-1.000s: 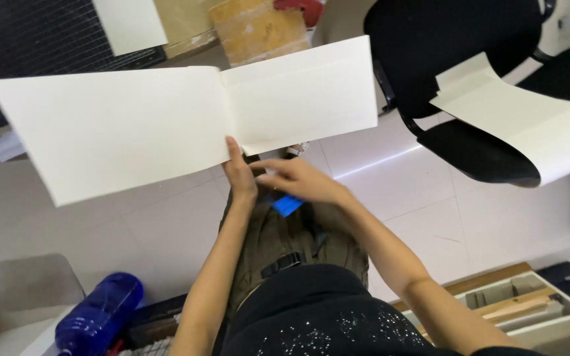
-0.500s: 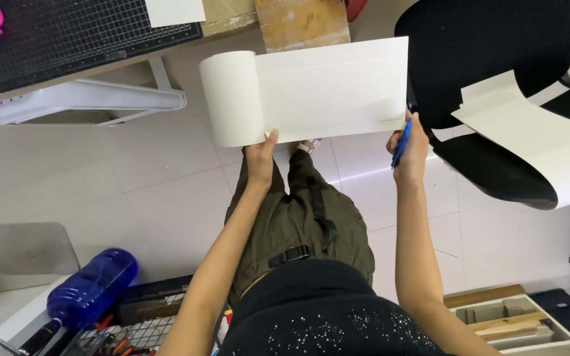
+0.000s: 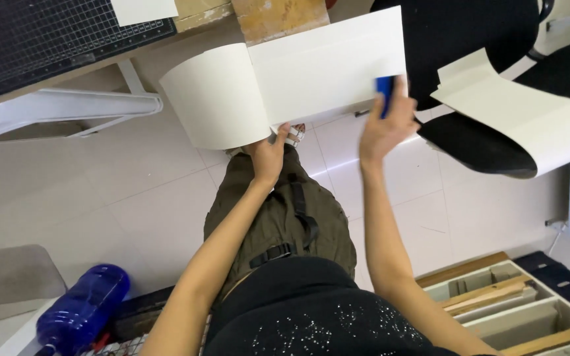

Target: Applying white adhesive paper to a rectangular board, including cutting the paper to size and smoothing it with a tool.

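Pale floor tiles (image 3: pixel 133 198) lie below me, with a dark gridded cutting mat (image 3: pixel 41 46) on the table at upper left. A wooden divided tray (image 3: pixel 509 306) at lower right holds wooden strips and grey card pieces; a blue bottle (image 3: pixel 80 310) lies at lower left. My left hand (image 3: pixel 268 155) pinches the bottom edge of the big cream sheet (image 3: pixel 311 72), whose left end curls over. My right hand (image 3: pixel 384 125) grips a blue tool (image 3: pixel 384 94) against the sheet's right edge. Another cream sheet (image 3: pixel 529 112) rests on the black chair (image 3: pixel 476 39).

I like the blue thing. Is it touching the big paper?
Touching. The head view shows the right hand pressing the blue tool flat against the cream paper sheet near its right edge.
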